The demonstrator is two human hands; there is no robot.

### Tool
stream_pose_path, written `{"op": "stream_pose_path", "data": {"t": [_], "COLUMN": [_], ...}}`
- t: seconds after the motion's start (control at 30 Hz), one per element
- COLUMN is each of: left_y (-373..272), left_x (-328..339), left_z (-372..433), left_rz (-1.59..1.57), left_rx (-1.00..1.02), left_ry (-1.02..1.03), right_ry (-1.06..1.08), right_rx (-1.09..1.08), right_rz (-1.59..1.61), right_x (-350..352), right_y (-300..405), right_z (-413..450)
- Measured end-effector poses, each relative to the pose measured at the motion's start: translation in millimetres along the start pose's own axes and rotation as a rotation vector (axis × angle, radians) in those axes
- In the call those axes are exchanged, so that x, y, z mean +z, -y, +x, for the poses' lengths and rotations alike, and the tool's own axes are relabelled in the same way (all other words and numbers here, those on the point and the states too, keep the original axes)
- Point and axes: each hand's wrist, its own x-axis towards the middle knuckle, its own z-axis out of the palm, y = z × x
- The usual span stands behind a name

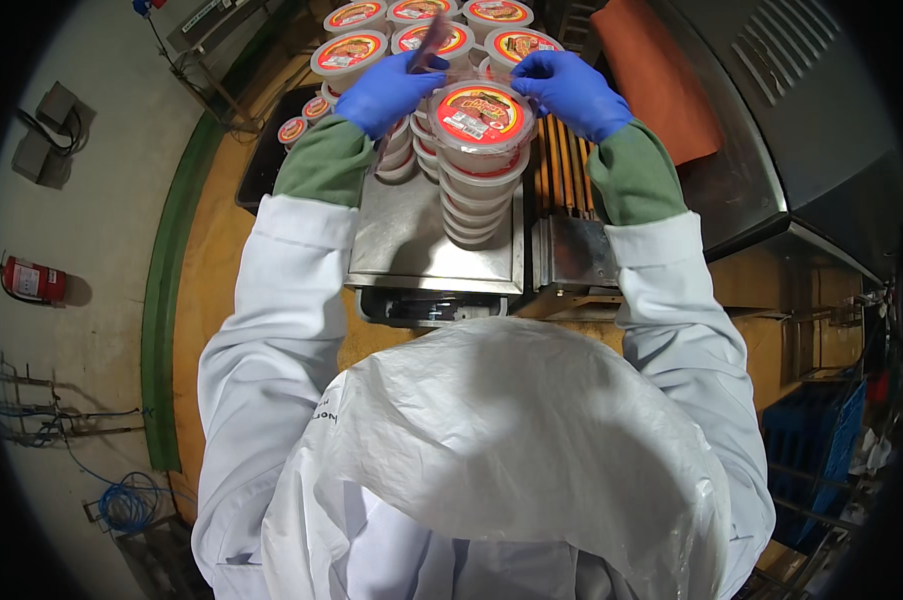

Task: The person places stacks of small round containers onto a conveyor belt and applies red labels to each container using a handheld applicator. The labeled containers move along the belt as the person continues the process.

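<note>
Both hands wear blue gloves and are raised at the top of a stack of round lidded plastic tubs (483, 124) with red and yellow labels. My left hand (395, 90) is at the stack's upper left, with a dark, blurred strip-like item at its fingers. Clear plastic film (470, 75) appears to stretch between the hands over the top tub's far edge. My right hand (571, 88) pinches at the upper right, its fingertips partly hidden. More tubs (348, 52) with like labels stand in stacks behind. The near stack rests on a stainless steel surface (391, 247).
Orange-brown rollers (560, 169) run along the steel surface's right side. Beyond them, an orange sheet (661, 90) hangs against a large metal machine (811, 97). A black bin (260, 169) with small labelled tubs (292, 130) stands at the left. A grey tray (429, 309) sits below the near edge.
</note>
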Motion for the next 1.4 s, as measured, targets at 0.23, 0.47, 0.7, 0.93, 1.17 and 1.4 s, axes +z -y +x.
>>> {"op": "stream_pose_path", "data": {"t": [0.23, 0.47, 0.7, 0.93, 1.17, 1.4], "left_y": [0.5, 16.6, 3.9, 10.1, 0.7, 51.5], "left_x": [-3.1, -20.3, 7.6, 44.5, 39.7, 37.0], "left_z": [2.3, -13.4, -33.6, -42.9, -88.0, -49.2], "left_rz": [-0.32, -1.085, -0.922, -0.844, -0.819, -0.471], "left_rx": [-0.175, -0.178, -0.079, -0.091, -0.26, -0.128], "left_ry": [0.05, 0.211, 0.152, -0.001, 0.202, 0.094], "right_ry": [-0.257, -0.151, -0.108, -0.243, 0.276, -0.139], "right_rx": [-0.493, -0.23, 0.271, -0.153, 0.102, -0.132], "right_rz": [-0.311, -0.137, -0.718, 0.242, 1.328, -0.015], "right_x": [12.7, -6.2, -1.5, 19.6, 30.4, 33.9], "right_y": [20.4, 6.8, -140.0, -22.7, 0.4, -53.7], "right_z": [-30.5, -55.1, -4.0, -45.5, -91.3, -61.4]}}
